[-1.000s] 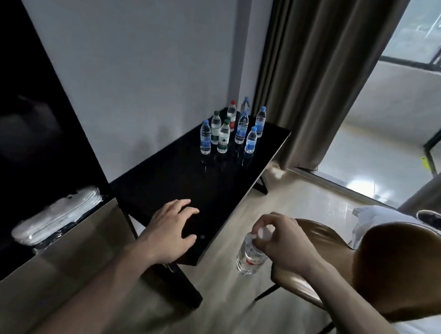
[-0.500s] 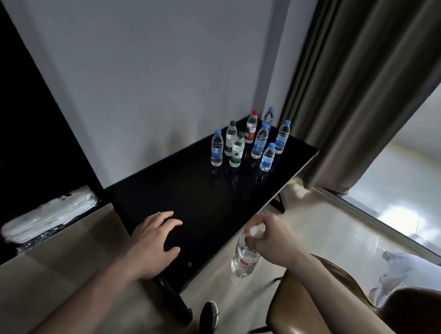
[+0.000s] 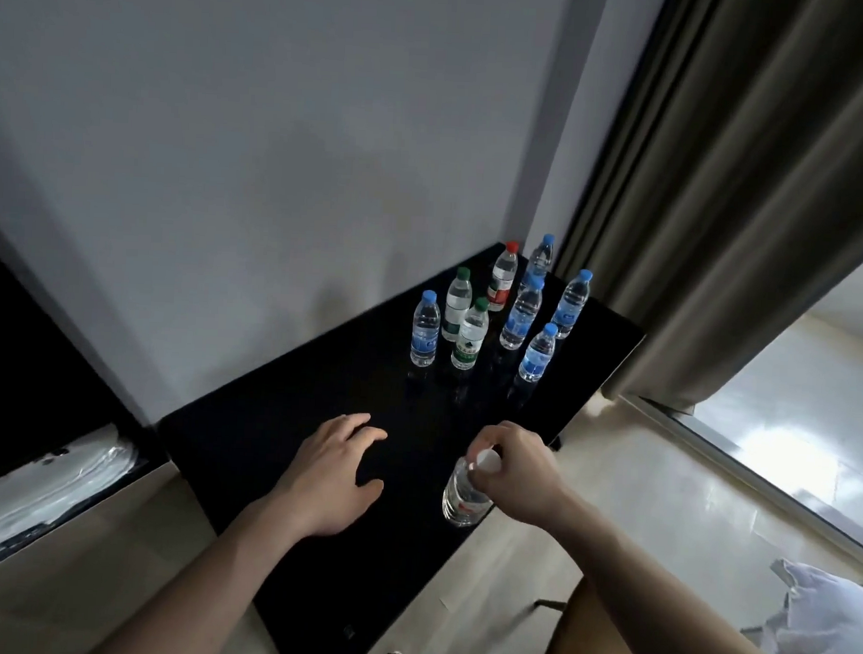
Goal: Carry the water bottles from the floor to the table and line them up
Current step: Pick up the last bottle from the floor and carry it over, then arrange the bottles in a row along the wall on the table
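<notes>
My right hand (image 3: pixel 522 471) pinches the white cap of a clear water bottle (image 3: pixel 463 496) with a red label, and the bottle hangs at the near right edge of the black table (image 3: pixel 286 434). My left hand (image 3: pixel 332 470) lies flat on the tabletop with its fingers spread. Several bottles stand grouped at the table's far end: a blue-capped one (image 3: pixel 424 329), two green-capped ones (image 3: pixel 470 334), a red-capped one (image 3: pixel 502 278) and several more blue-capped ones (image 3: pixel 537 353).
A grey wall runs behind the table and a brown curtain (image 3: pixel 731 201) hangs at the right beside a window. A brown chair back (image 3: pixel 599 626) and a white cloth (image 3: pixel 822 625) are at the lower right. A dark cabinet with a plastic-wrapped item (image 3: pixel 52 483) stands at the left.
I have moved closer to the table. My right hand has carried the bottle from beside the table's edge to over it; my left hand slid forward on the tabletop.
</notes>
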A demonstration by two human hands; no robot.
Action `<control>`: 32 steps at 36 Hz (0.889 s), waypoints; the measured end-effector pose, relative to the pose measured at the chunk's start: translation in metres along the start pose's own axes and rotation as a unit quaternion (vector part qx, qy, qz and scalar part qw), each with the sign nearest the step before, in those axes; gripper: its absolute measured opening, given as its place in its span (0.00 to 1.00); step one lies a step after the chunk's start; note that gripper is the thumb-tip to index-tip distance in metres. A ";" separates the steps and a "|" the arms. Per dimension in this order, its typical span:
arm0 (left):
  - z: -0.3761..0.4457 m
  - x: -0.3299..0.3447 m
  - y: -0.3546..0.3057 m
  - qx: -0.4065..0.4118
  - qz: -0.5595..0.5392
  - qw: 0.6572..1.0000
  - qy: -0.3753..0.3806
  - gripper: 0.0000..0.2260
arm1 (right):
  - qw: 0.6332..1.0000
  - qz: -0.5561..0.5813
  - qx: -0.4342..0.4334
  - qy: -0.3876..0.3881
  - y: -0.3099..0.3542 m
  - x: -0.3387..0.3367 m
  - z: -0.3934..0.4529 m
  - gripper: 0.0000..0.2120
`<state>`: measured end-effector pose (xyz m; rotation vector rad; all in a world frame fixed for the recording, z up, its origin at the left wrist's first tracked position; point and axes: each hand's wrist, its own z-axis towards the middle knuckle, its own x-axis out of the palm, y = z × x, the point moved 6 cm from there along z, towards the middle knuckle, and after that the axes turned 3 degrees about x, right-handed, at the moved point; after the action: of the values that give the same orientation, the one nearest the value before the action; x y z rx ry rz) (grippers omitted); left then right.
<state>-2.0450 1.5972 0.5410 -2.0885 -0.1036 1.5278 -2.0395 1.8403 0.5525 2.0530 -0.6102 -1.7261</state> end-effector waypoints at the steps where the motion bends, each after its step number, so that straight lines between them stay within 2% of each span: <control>1: 0.006 -0.001 0.000 0.002 0.000 1.000 -0.001 0.28 | 1.000 0.001 0.002 0.000 0.000 0.000 0.007 0.07; 15: 0.056 -0.007 0.004 -0.021 0.005 1.000 -0.010 0.28 | 0.998 -0.026 0.000 0.056 -0.002 0.001 0.091 0.08; 32: 0.132 0.010 -0.020 -0.127 -0.010 0.991 -0.046 0.29 | 0.981 -0.036 -0.097 0.163 -0.034 0.003 0.190 0.07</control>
<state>-2.1559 1.6676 0.5147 -2.2009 -0.3694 1.6744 -2.2239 1.8636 0.4991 2.1707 -0.2591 -1.3790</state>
